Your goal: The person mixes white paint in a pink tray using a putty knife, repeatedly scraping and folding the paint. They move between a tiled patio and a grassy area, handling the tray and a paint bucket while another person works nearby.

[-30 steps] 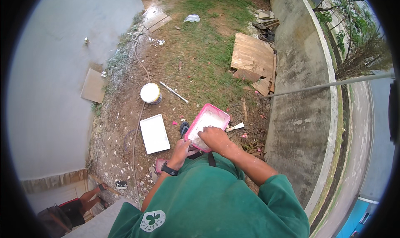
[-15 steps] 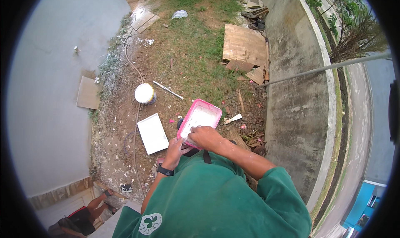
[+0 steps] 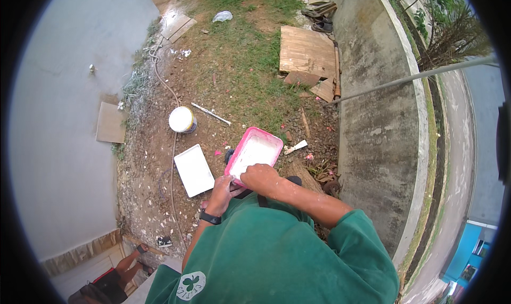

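Head view: left hand holds the pink tray.

the right grip has slid bodyward over the pink tray.

You have a pale wall at left, a stained concrete wall at right, patchy grass between.

Left of my left hand, a white tray obstructs me; past the pink basin ahead, grass leaves room.
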A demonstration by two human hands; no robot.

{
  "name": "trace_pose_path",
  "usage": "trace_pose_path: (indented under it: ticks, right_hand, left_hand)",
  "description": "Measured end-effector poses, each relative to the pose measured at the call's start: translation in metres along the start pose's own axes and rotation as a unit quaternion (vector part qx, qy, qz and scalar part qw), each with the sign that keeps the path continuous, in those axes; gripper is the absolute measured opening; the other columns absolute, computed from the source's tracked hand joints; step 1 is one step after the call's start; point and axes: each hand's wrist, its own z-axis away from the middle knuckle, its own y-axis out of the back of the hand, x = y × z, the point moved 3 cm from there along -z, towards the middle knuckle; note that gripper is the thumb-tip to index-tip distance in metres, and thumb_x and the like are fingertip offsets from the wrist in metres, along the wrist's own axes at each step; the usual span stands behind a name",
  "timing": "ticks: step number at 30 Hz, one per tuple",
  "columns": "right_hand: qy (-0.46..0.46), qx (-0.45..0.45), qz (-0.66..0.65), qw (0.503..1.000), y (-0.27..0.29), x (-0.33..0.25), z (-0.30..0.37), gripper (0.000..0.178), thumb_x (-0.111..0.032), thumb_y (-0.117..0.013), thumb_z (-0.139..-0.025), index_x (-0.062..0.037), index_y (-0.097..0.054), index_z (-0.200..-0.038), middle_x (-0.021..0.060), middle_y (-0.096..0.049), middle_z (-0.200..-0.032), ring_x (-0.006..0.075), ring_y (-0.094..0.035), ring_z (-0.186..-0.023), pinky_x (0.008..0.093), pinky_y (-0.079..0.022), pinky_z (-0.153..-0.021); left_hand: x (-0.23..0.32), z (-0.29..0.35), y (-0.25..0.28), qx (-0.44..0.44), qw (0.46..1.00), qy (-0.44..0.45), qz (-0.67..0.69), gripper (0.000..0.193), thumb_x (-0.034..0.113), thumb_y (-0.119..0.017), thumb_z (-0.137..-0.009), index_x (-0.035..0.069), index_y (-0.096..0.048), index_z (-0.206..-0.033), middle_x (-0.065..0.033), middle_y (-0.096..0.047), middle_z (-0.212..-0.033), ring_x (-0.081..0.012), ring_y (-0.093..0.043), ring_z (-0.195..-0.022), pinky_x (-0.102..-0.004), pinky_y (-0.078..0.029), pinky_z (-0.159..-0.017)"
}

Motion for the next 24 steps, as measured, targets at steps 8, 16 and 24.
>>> trace_pose_path:
  ticks: [8,16,24]
  right_hand:
    - [0.013,0.047,-0.016,0.999,0.029,0.036,-0.011,0.012,0.000,-0.065,-0.083,-0.0012,-0.072,-0.093,0.0209,-0.072,-0.085,0.0407,-0.073,-0.090,0.0497,-0.059,-0.080]
    - [-0.059,0.105,0.043,0.992,0.030,0.061,-0.017,0.013,-0.007,-0.062,-0.088,-0.0012,-0.073,-0.094,0.0209,-0.074,-0.090,0.0390,-0.075,-0.087,0.0509,-0.060,-0.077]
    - [-0.071,-0.030,0.026,0.997,-0.014,0.015,-0.015,0.019,-0.020,-0.066,-0.092,-0.0048,-0.078,-0.090,0.0174,-0.076,-0.090,0.0333,-0.077,-0.087,0.0450,-0.062,-0.072]
  left_hand:
    - [0.014,-0.002,-0.009,0.005,0.999,-0.019,-0.036,0.036,0.020,-0.047,-0.109,-0.006,-0.055,-0.133,-0.0172,-0.067,-0.124,-0.0285,-0.068,-0.115,-0.0498,-0.057,-0.103]
    - [0.019,-0.002,-0.016,0.002,0.999,-0.033,-0.043,0.042,0.023,-0.046,-0.109,-0.005,-0.054,-0.139,-0.0181,-0.066,-0.130,-0.0301,-0.068,-0.118,-0.0498,-0.055,-0.104]
    - [0.002,-0.022,-0.013,0.043,0.999,-0.006,0.006,0.035,0.022,-0.045,-0.108,-0.008,-0.056,-0.124,-0.0198,-0.066,-0.118,-0.0344,-0.071,-0.106,-0.0495,-0.060,-0.099]
